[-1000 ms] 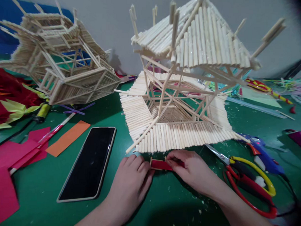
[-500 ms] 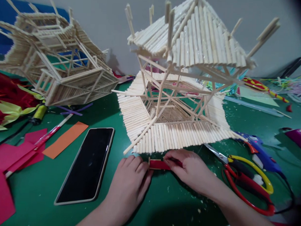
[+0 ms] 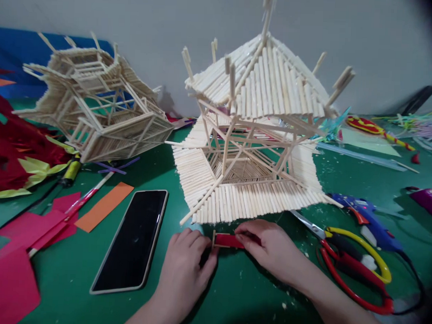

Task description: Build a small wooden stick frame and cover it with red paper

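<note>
Between my hands lies a small red strip [image 3: 228, 240] edged with thin wooden sticks, low over the green table. My left hand [image 3: 187, 267] has curled fingers and thumb closed on its left end, where a short crosswise stick shows. At the right end, my right hand [image 3: 271, 249] pinches the strip between thumb and fingers, hiding that end. Just beyond both hands stands a pavilion model [image 3: 229, 200] built of pale wooden sticks, with a peaked roof and a flared lower skirt. Neither hand touches it visibly.
Scissors [image 3: 357, 261] with red and yellow handles and a blue glue gun [image 3: 368, 219] lie to the right. A phone [image 3: 131, 244], an orange paper strip [image 3: 104, 207] and red paper [image 3: 13, 282] are left. Behind them sits a second stick model [image 3: 104, 106].
The view has tilted up and shifted slightly, so the roof's top spike now shows. Both hands keep their grip on the red strip with little visible movement.
</note>
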Demonstrator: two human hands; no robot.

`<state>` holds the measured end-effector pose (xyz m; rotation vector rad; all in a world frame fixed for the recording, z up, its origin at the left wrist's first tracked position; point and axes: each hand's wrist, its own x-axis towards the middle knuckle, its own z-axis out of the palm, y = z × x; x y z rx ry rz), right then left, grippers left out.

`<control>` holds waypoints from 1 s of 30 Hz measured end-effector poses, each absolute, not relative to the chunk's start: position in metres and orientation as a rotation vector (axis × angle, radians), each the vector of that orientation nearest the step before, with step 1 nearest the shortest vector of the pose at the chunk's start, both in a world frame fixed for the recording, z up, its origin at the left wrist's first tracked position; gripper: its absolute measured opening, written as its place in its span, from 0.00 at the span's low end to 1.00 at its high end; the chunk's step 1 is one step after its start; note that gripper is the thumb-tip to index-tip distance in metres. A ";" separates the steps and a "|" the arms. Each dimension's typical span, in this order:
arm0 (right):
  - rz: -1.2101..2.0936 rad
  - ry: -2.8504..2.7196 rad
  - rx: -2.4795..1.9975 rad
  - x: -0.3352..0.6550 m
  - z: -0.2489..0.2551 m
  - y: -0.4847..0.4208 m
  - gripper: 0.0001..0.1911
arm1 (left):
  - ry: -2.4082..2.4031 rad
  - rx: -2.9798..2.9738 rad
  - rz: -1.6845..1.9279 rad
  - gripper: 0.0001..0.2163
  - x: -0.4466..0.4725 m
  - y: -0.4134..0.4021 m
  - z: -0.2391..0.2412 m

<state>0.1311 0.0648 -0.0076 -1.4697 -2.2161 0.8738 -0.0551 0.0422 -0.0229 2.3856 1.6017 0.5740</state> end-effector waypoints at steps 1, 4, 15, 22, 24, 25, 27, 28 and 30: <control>0.890 -2.207 -1.462 0.132 -0.006 0.065 0.07 | 1.614 2.387 0.574 0.06 -0.055 0.042 -0.023; 0.962 -2.134 -1.458 0.136 -0.002 0.064 0.08 | 1.633 2.391 0.577 0.07 -0.054 0.040 -0.022; 1.361 -1.721 -1.277 0.135 0.000 0.057 0.09 | 1.589 2.503 0.876 0.04 -0.055 0.024 -0.019; 1.390 -1.585 -1.281 0.132 -0.004 0.052 0.10 | 1.541 2.753 0.746 0.06 -0.049 0.019 -0.020; 1.413 -1.530 -1.260 0.132 -0.005 0.052 0.10 | 1.524 2.760 0.700 0.07 -0.049 0.019 -0.020; 1.425 -1.517 -1.246 0.132 -0.005 0.052 0.11 | 1.525 2.747 0.670 0.07 -0.049 0.018 -0.019; 1.427 -1.520 -1.216 0.133 -0.004 0.051 0.11 | 1.543 2.678 0.621 0.06 -0.049 0.017 -0.016; 1.413 -1.529 -1.205 0.134 -0.004 0.051 0.11 | 1.561 2.624 0.604 0.06 -0.049 0.016 -0.014; 1.368 -1.544 -1.196 0.136 -0.003 0.050 0.12 | 1.602 2.515 0.554 0.06 -0.049 0.016 -0.009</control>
